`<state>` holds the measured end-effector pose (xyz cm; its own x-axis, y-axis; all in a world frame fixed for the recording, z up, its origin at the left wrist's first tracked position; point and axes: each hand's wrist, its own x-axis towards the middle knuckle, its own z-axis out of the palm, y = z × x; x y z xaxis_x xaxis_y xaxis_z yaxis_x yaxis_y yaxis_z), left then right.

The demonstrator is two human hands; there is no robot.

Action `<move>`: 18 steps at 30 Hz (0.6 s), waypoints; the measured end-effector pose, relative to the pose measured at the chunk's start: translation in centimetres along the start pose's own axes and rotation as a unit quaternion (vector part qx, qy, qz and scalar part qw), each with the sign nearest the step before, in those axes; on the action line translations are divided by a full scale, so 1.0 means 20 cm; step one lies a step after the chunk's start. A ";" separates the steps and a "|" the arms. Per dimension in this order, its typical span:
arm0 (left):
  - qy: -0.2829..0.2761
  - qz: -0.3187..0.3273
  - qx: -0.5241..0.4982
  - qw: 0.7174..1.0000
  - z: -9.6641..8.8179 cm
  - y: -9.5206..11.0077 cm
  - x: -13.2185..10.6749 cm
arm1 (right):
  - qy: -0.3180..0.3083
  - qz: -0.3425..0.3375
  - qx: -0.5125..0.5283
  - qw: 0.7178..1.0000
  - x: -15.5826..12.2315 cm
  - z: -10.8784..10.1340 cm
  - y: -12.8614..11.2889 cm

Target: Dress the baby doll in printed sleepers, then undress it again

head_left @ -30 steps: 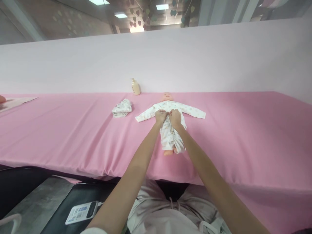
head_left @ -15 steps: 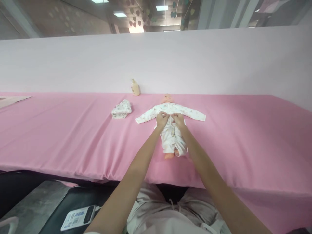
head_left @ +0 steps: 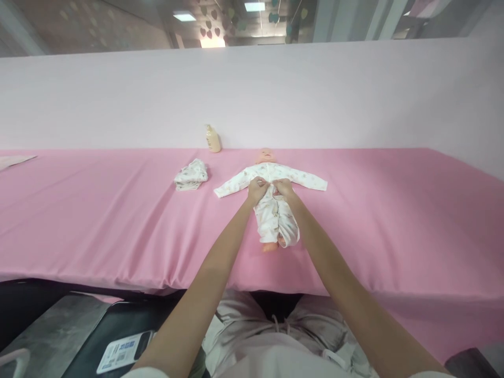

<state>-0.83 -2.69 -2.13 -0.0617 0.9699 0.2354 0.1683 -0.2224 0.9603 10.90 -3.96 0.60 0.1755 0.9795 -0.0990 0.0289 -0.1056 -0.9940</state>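
Observation:
A baby doll (head_left: 266, 154) lies on its back on the pink-covered table, head toward the wall. It wears a white patterned baby romper (head_left: 268, 220), whose long sleeves spread out to both sides. Bare doll feet show at the leg openings. My left hand (head_left: 258, 190) pinches the romper's front edge at the doll's belly. Close beside it, my right hand (head_left: 283, 188) pinches the other side of the front. The fingers of both hands are closed on the cloth, and they hide the exact spot of fastening between them.
A folded patterned cloth (head_left: 191, 175) lies left of the doll. Behind it, a cream pump bottle (head_left: 213, 139) stands against the white wall (head_left: 252, 94). A pale flat sheet (head_left: 16, 160) lies at the far left. Below the table edge, a phone-like card (head_left: 123, 353) rests on a black chair (head_left: 142, 320).
The view has shifted slightly, so everything appears a little up and to the left. Both hands remain pinching the romper's front at nearly the same place.

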 end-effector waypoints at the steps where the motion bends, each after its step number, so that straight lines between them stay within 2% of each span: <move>1: -0.009 -0.006 -0.002 1.000 0.00 0.00 0.01 | -0.001 0.008 -0.001 1.000 0.00 0.00 -0.01; 9: -0.054 -0.039 0.015 0.998 -0.03 0.02 0.05 | 0.038 0.097 0.013 0.994 0.06 0.01 -0.06; 11: -0.008 -0.016 0.052 0.998 -0.01 0.03 0.01 | 0.043 0.098 0.026 0.994 0.06 0.01 -0.06; 13: 0.097 0.024 0.122 0.987 0.03 0.03 -0.07 | 0.042 0.090 0.047 0.994 0.04 0.01 -0.07; 15: 0.182 0.059 0.200 0.961 0.06 0.04 -0.15 | 0.037 0.087 0.072 0.993 0.01 -0.02 -0.08; 16: 0.189 0.072 0.230 0.952 0.06 0.05 -0.19 | 0.040 0.088 0.086 0.992 0.00 -0.04 -0.09; 18: 0.139 0.110 0.285 0.942 0.04 0.06 -0.24 | 0.076 0.049 0.093 0.992 -0.04 -0.13 -0.11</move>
<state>0.50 -7.51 -2.22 -0.2054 0.8252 0.5262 0.7030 -0.2496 0.6659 13.27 -4.89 2.97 0.3159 0.9273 -0.2010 -0.1749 -0.1513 -0.9729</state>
